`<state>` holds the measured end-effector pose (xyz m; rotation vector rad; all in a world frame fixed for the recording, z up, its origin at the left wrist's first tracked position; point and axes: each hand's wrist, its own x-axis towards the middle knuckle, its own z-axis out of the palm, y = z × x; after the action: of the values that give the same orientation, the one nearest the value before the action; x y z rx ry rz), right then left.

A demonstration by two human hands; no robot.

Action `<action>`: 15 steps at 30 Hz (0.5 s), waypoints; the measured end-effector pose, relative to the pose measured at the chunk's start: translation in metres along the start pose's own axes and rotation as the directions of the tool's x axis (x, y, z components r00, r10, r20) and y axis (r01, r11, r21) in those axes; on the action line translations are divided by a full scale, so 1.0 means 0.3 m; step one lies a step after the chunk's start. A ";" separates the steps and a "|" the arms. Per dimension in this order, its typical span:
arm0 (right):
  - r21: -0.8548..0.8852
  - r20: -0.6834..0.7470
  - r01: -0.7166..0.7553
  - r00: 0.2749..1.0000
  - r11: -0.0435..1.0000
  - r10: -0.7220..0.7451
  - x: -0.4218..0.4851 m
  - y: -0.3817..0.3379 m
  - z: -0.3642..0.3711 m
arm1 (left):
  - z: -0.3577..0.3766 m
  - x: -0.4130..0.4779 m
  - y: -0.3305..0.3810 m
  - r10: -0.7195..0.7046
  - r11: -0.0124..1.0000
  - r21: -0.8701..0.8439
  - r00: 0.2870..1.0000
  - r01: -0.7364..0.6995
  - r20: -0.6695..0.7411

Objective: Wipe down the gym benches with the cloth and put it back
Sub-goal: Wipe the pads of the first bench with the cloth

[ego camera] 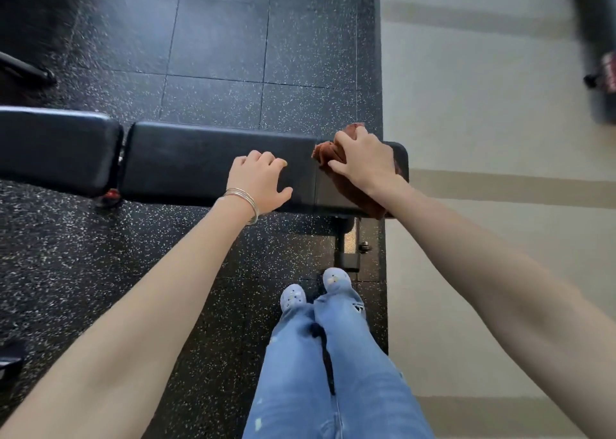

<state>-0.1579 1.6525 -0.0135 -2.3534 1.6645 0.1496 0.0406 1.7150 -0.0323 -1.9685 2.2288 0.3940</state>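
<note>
Right hand (365,163): pressed palm-down, fingers curled on the crumpled rust-brown cloth (336,153) at the black padded desk's (206,165) right end.
Left hand (258,182): spread flat, nothing held, rested mid-pad.
Long axis: unwiped padding is stretched leftward from the cloth.
Hidden: cloth's underside; the put-back spot is not shown.

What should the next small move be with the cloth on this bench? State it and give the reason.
Probably slide the right hand leftward, dragging the brown cloth along the bench pad. The cloth sits pressed at the pad's right end, and the long stretch toward the left hand, resting on the pad, lies ahead of it. The left hand may need to lift clear.
</note>
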 end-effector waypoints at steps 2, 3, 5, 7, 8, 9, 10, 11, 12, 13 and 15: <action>-0.029 -0.038 0.023 0.999 0.999 -0.024 -0.010 -0.020 -0.072 | -0.083 -0.012 -0.010 -0.007 1.000 0.015 0.999 0.007 -0.032; -0.045 -0.056 0.036 0.998 0.998 -0.039 -0.012 -0.028 -0.104 | -0.122 -0.016 -0.013 -0.013 1.000 0.020 0.999 0.014 -0.051; -0.060 -0.092 0.059 0.994 0.996 -0.064 -0.011 -0.039 -0.162 | -0.188 -0.020 -0.019 -0.026 0.999 0.035 0.996 0.029 -0.090; -0.064 -0.125 0.072 0.989 0.995 -0.080 -0.005 -0.042 -0.218 | -0.243 -0.020 -0.018 -0.040 0.998 0.051 0.993 0.046 -0.114; -0.070 -0.136 0.080 0.987 0.994 -0.089 -0.002 -0.041 -0.243 | -0.266 -0.020 -0.013 -0.048 0.997 0.055 0.992 0.055 -0.120; -0.077 -0.142 0.086 0.985 0.993 -0.097 0.002 -0.038 -0.266 | -0.286 -0.020 -0.008 -0.056 0.996 0.062 0.990 0.064 -0.126; -0.084 -0.144 0.092 0.984 0.992 -0.104 0.005 -0.033 -0.287 | -0.303 -0.019 -0.002 -0.063 0.995 0.069 0.989 0.073 -0.134; -0.090 -0.139 0.100 0.984 0.991 -0.112 0.008 -0.027 -0.307 | -0.319 -0.019 0.006 -0.072 0.994 0.072 0.987 0.083 -0.144; -0.095 -0.131 0.108 0.984 0.990 -0.120 0.010 -0.019 -0.324 | -0.333 -0.018 0.015 -0.081 0.993 0.072 0.985 0.093 -0.154; -0.098 -0.120 0.117 0.984 0.988 -0.129 0.012 -0.010 -0.340 | -0.345 -0.019 0.025 -0.090 0.992 0.073 0.983 0.103 -0.162; -0.116 -0.105 0.144 0.982 0.983 -0.156 0.016 0.014 -0.366 | -0.366 -0.020 0.049 -0.115 0.988 0.082 0.978 0.131 -0.173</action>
<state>-0.1672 1.6177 0.0904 -2.6029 1.5558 0.0795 0.0341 1.6909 0.0759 -2.1477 2.1604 0.1101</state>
